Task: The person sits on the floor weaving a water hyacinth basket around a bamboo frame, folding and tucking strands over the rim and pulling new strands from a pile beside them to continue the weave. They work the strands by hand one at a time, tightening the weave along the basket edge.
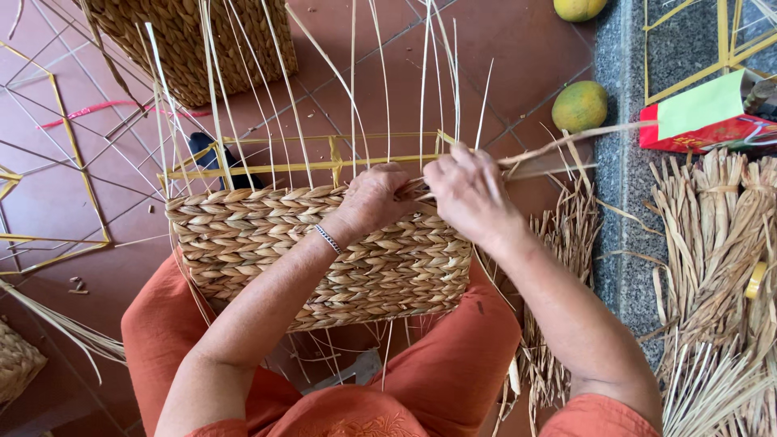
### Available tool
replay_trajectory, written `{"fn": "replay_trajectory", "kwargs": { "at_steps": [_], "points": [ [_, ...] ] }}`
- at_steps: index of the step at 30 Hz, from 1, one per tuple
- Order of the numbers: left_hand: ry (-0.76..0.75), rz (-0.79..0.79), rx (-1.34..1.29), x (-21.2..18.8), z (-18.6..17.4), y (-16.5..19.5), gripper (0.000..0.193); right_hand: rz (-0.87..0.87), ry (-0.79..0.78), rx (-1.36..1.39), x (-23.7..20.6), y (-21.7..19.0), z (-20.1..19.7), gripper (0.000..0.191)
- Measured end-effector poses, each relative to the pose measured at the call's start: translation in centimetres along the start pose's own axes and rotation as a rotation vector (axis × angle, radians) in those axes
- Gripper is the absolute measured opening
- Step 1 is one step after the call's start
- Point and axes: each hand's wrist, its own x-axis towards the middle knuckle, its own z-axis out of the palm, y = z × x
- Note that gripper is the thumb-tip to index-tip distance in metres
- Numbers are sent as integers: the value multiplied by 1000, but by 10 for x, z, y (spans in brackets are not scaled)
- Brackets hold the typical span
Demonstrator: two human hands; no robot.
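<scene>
Now both hands (421, 194) weaving basket (324, 251) rim

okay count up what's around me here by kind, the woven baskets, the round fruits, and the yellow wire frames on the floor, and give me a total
Woven baskets: 3 – half-woven basket under the left hand and right hand, finished basket, basket edge
Round fruits: 2 – fruit, fruit
Yellow wire frames: 2 – frame, frame
Total: 7
</scene>
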Motion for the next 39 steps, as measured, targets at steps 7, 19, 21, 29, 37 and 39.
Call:
{"fn": "replay_trajectory", "kwargs": {
  "at_steps": [7,19,21,29,37,39],
  "points": [
    [114,122,166,-3,10,-1,17,438,-416,879,6,52,30,15],
    [242,419,75,-9,20,-38,17,241,348,509,-20,6,80,28],
    [218,283,-25,-6,20,-39,14,275,341,515,-23,4,82,30],
    [356,5,-52,14,27,-22,60,487,113,650,-58,28,88,24],
    [413,208,277,12,39,-31,35,394,481,17,-82,36,74,30],
    [313,198,357,15,38,-28,22,311,657,6,-83,24,76,25]
  ]
}}
